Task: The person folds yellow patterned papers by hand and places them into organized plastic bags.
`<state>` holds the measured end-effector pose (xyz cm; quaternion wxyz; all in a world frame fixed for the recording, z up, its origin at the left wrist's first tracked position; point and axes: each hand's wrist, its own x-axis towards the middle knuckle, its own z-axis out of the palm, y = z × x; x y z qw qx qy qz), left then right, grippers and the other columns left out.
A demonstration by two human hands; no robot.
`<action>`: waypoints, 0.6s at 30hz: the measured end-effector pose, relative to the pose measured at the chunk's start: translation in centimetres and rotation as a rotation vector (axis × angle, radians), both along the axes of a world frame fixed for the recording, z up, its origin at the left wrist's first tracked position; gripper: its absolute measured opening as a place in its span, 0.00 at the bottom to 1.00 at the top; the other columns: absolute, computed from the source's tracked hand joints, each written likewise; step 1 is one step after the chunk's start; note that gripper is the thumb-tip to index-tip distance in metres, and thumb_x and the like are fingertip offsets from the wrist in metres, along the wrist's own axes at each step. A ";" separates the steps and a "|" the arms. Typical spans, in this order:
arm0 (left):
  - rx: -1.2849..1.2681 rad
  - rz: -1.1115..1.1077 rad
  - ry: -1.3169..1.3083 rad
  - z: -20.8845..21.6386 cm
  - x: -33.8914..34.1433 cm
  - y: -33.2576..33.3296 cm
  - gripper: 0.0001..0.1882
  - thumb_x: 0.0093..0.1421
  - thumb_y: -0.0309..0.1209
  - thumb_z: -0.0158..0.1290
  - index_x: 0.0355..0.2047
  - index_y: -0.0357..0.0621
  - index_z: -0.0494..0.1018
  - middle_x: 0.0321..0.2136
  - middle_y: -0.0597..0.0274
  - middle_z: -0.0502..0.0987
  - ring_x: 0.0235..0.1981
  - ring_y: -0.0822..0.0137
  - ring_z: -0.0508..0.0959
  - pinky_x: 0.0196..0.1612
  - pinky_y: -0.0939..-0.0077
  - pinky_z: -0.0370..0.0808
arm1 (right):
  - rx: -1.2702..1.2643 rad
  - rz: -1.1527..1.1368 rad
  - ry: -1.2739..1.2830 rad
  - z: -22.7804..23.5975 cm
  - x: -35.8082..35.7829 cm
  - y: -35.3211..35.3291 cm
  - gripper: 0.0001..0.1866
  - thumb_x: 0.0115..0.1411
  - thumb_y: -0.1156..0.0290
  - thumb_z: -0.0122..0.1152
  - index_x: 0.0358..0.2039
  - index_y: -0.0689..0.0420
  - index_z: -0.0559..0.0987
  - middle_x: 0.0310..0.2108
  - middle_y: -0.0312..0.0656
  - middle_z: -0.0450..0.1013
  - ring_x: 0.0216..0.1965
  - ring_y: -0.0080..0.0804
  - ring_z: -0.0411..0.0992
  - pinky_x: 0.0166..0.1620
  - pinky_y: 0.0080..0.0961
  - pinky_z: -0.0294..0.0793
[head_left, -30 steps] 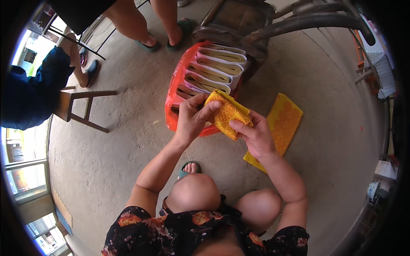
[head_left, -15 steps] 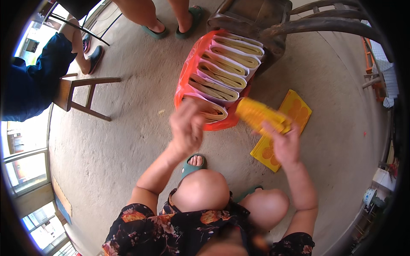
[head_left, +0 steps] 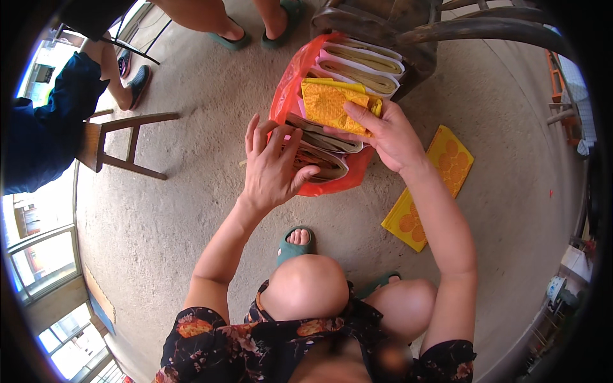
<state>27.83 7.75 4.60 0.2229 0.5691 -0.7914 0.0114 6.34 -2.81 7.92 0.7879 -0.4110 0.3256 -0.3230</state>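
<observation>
In my right hand (head_left: 391, 131) is a folded stack of yellow paper (head_left: 332, 105) with orange round patterns, gripped between thumb and fingers. It is over the middle of a red plastic bag (head_left: 294, 80), hiding some of the bundles there. The bag stands open and holds a row of folded tan paper bundles (head_left: 357, 64) wrapped in white and pink sheets. My left hand (head_left: 271, 163) is at the bag's near left side, its fingers spread over the nearest bundles and holding nothing. Whether its fingertips touch the paper is hard to see.
A flat yellow patterned packet (head_left: 447, 156) lies on the concrete floor to the right. A dark wooden chair (head_left: 415, 57) stands against the bag's far side. At the left, a person in dark blue (head_left: 64, 115) sits by a wooden stool (head_left: 131, 140); another person's sandalled feet (head_left: 274, 35) are beyond.
My right hand has carried the folded yellow paper left and away from me, over the bag. My left hand's fingers have spread at the bag's near side.
</observation>
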 end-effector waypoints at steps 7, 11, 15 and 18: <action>-0.062 -0.025 0.017 -1.8 0.6 0.4 0.35 0.63 0.60 0.44 0.45 0.36 0.73 0.46 0.52 0.71 0.56 0.47 0.65 0.66 0.37 0.52 | -0.059 0.005 0.141 -0.3 0.2 -0.9 0.20 0.69 0.67 0.55 0.56 0.64 0.71 0.50 0.45 0.75 0.47 0.39 0.78 0.50 0.34 0.80; -0.048 -0.026 0.021 -1.6 0.7 0.2 0.32 0.62 0.58 0.48 0.43 0.36 0.73 0.46 0.52 0.71 0.55 0.48 0.66 0.67 0.37 0.49 | -0.129 -0.069 0.080 -1.0 0.4 -0.5 0.18 0.67 0.68 0.58 0.54 0.64 0.73 0.48 0.41 0.76 0.45 0.29 0.77 0.47 0.27 0.80; 0.003 0.022 0.036 -1.1 0.3 -0.1 0.32 0.59 0.56 0.52 0.41 0.33 0.74 0.46 0.51 0.71 0.54 0.48 0.66 0.68 0.37 0.45 | -0.112 -0.083 0.040 -0.9 0.5 -0.1 0.17 0.66 0.69 0.60 0.52 0.64 0.74 0.47 0.38 0.76 0.44 0.21 0.75 0.46 0.23 0.79; 0.031 0.044 -0.012 -0.3 0.2 -0.3 0.32 0.58 0.56 0.54 0.41 0.34 0.73 0.46 0.52 0.72 0.54 0.48 0.66 0.69 0.37 0.44 | -0.113 -0.118 0.059 -1.4 0.5 0.0 0.18 0.66 0.69 0.61 0.52 0.64 0.74 0.47 0.38 0.75 0.45 0.21 0.75 0.46 0.23 0.79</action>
